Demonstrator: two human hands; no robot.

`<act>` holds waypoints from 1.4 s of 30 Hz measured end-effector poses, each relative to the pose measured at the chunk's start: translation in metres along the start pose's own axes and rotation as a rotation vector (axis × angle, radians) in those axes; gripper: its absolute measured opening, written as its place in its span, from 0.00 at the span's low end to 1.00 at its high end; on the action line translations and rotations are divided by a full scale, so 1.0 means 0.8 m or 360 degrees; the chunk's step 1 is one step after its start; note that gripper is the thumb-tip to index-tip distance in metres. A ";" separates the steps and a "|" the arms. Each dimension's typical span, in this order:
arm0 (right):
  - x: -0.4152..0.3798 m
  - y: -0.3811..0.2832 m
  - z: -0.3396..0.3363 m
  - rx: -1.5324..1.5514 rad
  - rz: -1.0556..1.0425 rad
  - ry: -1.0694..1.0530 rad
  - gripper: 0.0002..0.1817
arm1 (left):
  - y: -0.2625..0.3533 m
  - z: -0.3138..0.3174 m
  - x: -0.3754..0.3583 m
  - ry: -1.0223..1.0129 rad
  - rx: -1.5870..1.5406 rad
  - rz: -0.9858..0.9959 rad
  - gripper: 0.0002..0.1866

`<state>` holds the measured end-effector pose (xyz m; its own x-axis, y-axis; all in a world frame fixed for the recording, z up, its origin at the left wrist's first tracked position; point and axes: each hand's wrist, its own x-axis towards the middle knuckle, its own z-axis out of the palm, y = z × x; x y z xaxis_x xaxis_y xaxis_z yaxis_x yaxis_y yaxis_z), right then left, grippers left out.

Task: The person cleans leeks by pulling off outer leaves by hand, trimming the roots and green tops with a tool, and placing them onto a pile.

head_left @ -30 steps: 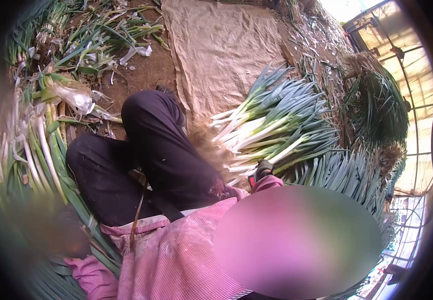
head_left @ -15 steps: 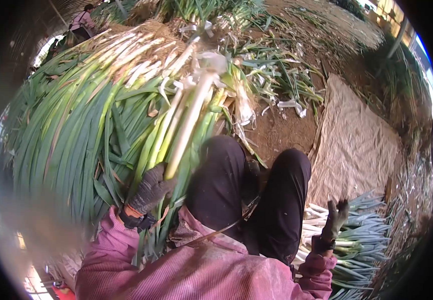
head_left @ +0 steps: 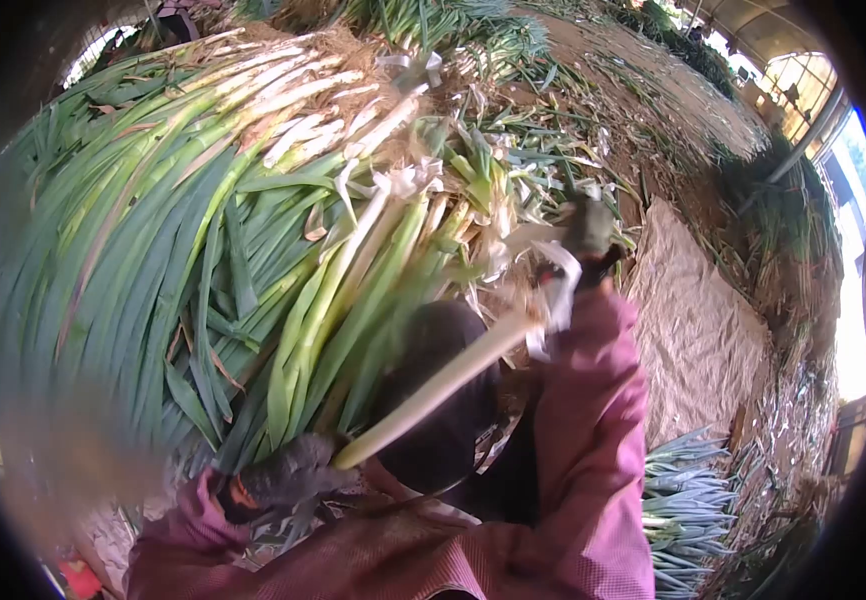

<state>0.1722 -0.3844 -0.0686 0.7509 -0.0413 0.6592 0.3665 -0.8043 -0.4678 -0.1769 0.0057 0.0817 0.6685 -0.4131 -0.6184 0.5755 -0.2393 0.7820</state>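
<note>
My left hand (head_left: 298, 472), in a dark glove, is closed round the lower part of a thick green onion stalk (head_left: 443, 388). The stalk slants up to the right across my knee, its white root end wrapped in loose peeled skin (head_left: 556, 290). Just beyond that root end is my right hand (head_left: 589, 230), gloved and blurred; its fingers are smeared by motion, and whether it touches the skin cannot be made out. Beside my left knee lies a big heap of long green onions (head_left: 133, 270), roots pointing away from me.
A brown sheet (head_left: 698, 330) lies on the soil to the right. Stacked onions (head_left: 688, 510) sit at the lower right. Peeled leaves and skins (head_left: 553, 150) litter the ground ahead. More onions (head_left: 433, 25) are piled at the top.
The held stalk has swung off the heap and come across my knee. My right hand has moved from the lower right up and forward, near the stalk's root end.
</note>
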 end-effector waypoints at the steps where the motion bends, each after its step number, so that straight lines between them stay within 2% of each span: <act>1: 0.018 -0.004 -0.027 0.0146 0.0635 -0.0210 0.14 | 0.005 0.000 -0.015 0.0020 -0.0023 -0.0108 0.10; 2: 0.035 -0.007 -0.054 0.0180 0.1184 -0.0373 0.18 | -0.022 -0.012 -0.017 0.0147 0.0307 0.0117 0.10; 3: 0.015 0.013 -0.048 -0.0565 0.0619 -0.0471 0.18 | -0.025 -0.019 -0.016 0.0213 0.0257 0.0124 0.11; 5: 0.007 -0.082 -0.089 -0.0338 0.0533 -0.0762 0.25 | -0.033 -0.024 -0.007 0.0348 0.0116 0.0167 0.12; 7: -0.022 -0.094 -0.087 0.0479 0.0475 -0.0911 0.37 | -0.069 -0.031 0.021 0.0506 0.0677 0.0879 0.13; 8: -0.037 -0.113 -0.094 0.0820 0.0390 -0.0950 0.43 | -0.081 -0.034 0.034 0.0508 0.0668 0.0650 0.13; 9: -0.053 -0.178 -0.114 0.0998 0.0177 -0.0884 0.48 | -0.094 -0.037 0.049 0.0497 0.0664 0.0420 0.13; 10: -0.062 -0.216 -0.126 0.0943 0.0019 -0.0758 0.49 | -0.122 -0.036 0.067 0.0651 0.0739 0.0501 0.13; 11: -0.072 -0.244 -0.131 0.0887 -0.0135 -0.0630 0.49 | -0.115 -0.028 0.067 0.0587 0.0698 0.0461 0.13; 12: -0.083 -0.261 -0.129 0.1091 0.0186 -0.0608 0.41 | -0.098 -0.020 0.061 0.0525 0.0664 0.0419 0.13; 13: -0.094 -0.266 -0.116 0.0899 0.0065 -0.0278 0.28 | -0.080 -0.011 0.052 0.0472 0.0631 0.0373 0.14; 14: -0.091 -0.241 -0.106 0.0338 -0.0302 -0.0128 0.22 | -0.061 -0.004 0.042 0.0437 0.0797 0.0339 0.14; 15: -0.079 -0.198 -0.095 -0.0224 -0.0659 0.0027 0.17 | -0.067 -0.004 0.038 0.0387 0.0605 0.0377 0.14; 16: -0.065 -0.128 -0.088 -0.0528 -0.0425 -0.0162 0.16 | -0.080 -0.003 0.033 0.0337 0.0409 0.0405 0.14; 18: -0.044 -0.012 -0.129 -0.0785 0.0204 -0.0610 0.18 | -0.098 -0.007 0.019 0.0354 0.0330 0.0418 0.13; 19: -0.034 0.012 -0.141 -0.0733 0.0587 -0.0844 0.22 | -0.107 -0.009 0.012 0.0362 0.0291 0.0425 0.14; 21: -0.036 -0.066 -0.154 -0.0816 0.0204 -0.0621 0.32 | -0.109 -0.005 0.008 0.0520 0.0333 0.0566 0.13; 22: -0.042 -0.122 -0.168 -0.0857 0.0021 -0.0529 0.36 | -0.102 0.004 0.012 0.0528 0.0517 0.0431 0.13; 23: -0.045 -0.176 -0.174 -0.0602 -0.0347 -0.0572 0.50 | -0.081 0.008 0.024 0.0522 0.0713 0.0294 0.13; 24: -0.059 -0.234 -0.190 -0.0423 -0.0835 -0.0621 0.41 | -0.063 0.014 0.034 0.0508 0.0928 0.0152 0.13; 25: -0.080 -0.281 -0.183 -0.0659 -0.0886 -0.1025 0.33 | -0.057 0.026 0.042 0.0458 0.0878 0.0357 0.14; 26: -0.116 -0.294 -0.190 -0.0766 -0.1445 -0.1090 0.24 | -0.051 0.035 0.052 0.0403 0.0833 0.0561 0.14; 27: -0.124 -0.326 -0.197 -0.0189 -0.1589 -0.0951 0.19 | -0.046 0.043 0.056 0.0142 0.0833 0.0699 0.16; 28: -0.144 -0.309 -0.204 -0.0145 -0.1380 -0.1103 0.16 | -0.040 0.050 0.060 -0.0121 0.0818 0.0833 0.17; 29: -0.157 -0.280 -0.216 -0.0104 -0.1174 -0.1250 0.14 | -0.021 0.053 0.060 -0.0055 0.0885 0.0989 0.15; 30: -0.145 -0.259 -0.238 0.0036 -0.1213 -0.0786 0.10 | 0.009 0.052 0.058 0.0013 0.0946 0.1150 0.13; 31: -0.157 -0.215 -0.281 -0.0415 -0.0892 -0.0621 0.08 | 0.029 0.048 0.058 0.0081 0.1000 0.1313 0.11; 32: -0.158 -0.184 -0.325 -0.0638 -0.0578 -0.0613 0.06 | 0.012 0.023 0.076 0.0338 0.1063 0.1358 0.13; 33: -0.176 -0.140 -0.375 -0.0851 -0.0323 -0.0418 0.12 | 0.006 -0.005 0.081 0.0603 0.1124 0.1281 0.14; 34: -0.219 -0.045 -0.434 -0.0860 -0.0084 -0.0253 0.14 | 0.000 -0.033 0.086 0.0854 0.1168 0.1178 0.16; 35: -0.288 0.039 -0.494 -0.0774 0.0525 -0.0057 0.12 | 0.008 -0.056 0.083 0.1100 0.1207 0.0940 0.17; 36: -0.347 0.062 -0.549 -0.0913 0.0645 0.0086 0.11 | -0.015 -0.091 0.101 0.1278 0.1443 0.0857 0.17; 37: -0.386 0.016 -0.588 -0.0816 0.1235 0.0044 0.10 | -0.037 -0.116 0.124 0.1457 0.1672 0.0762 0.18; 38: -0.473 0.035 -0.625 -0.1033 0.1367 0.0044 0.10 | -0.031 -0.111 0.127 0.1517 0.1812 0.0633 0.19; 39: -0.632 0.128 -0.675 -0.0911 0.1270 0.0322 0.16 | -0.023 -0.105 0.130 0.1577 0.1949 0.0501 0.20; 41: -0.734 0.067 -0.631 -0.1146 0.2086 0.0235 0.18 | -0.010 -0.095 0.141 0.1647 0.2208 0.0333 0.22; 42: -0.759 0.042 -0.591 -0.1121 0.2362 0.0170 0.19 | -0.004 -0.091 0.150 0.1657 0.2332 0.0302 0.23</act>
<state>-0.5314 -0.6665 -0.2062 0.1462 -0.9883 -0.0444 -0.9232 -0.1202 -0.3650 -0.0640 0.0212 -0.0004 0.9904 -0.0008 0.1385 0.0118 -0.9959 -0.0897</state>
